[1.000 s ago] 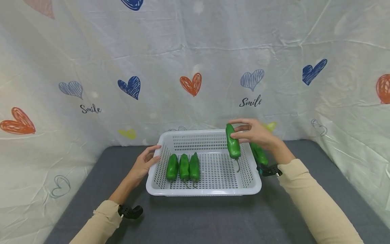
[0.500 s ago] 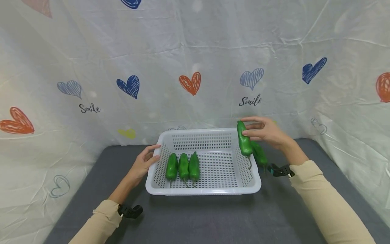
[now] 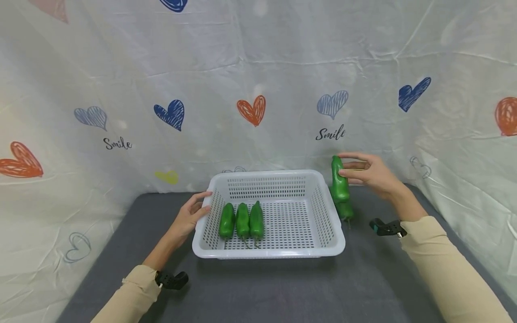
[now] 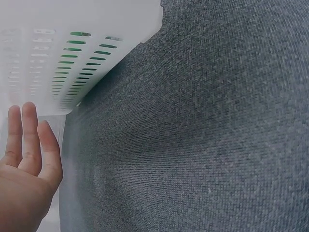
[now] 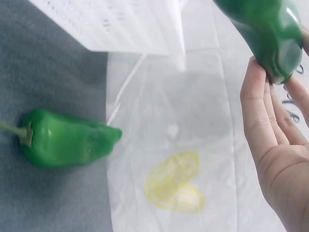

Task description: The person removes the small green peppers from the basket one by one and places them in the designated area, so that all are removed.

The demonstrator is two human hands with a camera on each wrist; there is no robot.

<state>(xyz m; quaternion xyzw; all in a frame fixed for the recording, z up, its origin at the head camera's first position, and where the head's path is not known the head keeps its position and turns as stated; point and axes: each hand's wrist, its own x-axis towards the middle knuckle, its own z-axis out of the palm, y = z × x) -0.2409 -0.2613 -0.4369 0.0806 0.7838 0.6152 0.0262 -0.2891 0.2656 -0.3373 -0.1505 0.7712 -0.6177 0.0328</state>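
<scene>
My right hand [image 3: 369, 175] pinches a green chili pepper [image 3: 339, 181] by its upper part, thumb on the near side. This pepper is held up just past the right rim of a white perforated basket [image 3: 268, 254]. A second pepper [image 5: 67, 140] lies on the table below, partly hidden behind the held one in the head view. My left hand [image 3: 190, 214] rests at the basket's left rim, thumb and index fingertips touching it. In the left wrist view, several nearly straight fingers [image 4: 30, 140] show by the basket's wall. Three green peppers [image 3: 242, 222] lie side by side in the basket's left half.
The basket stands on a table covered with dark grey cloth [image 3: 266, 291]. Close behind hangs a white curtain [image 3: 210, 58] printed with hearts and "Smile" lettering. A black band [image 3: 387, 227] is on the right wrist, and another [image 3: 171, 280] on the left.
My right hand has moved the pepper rightward, from above the basket's inside to beyond its right rim, over the pepper on the table. My left hand has stayed at the left rim.
</scene>
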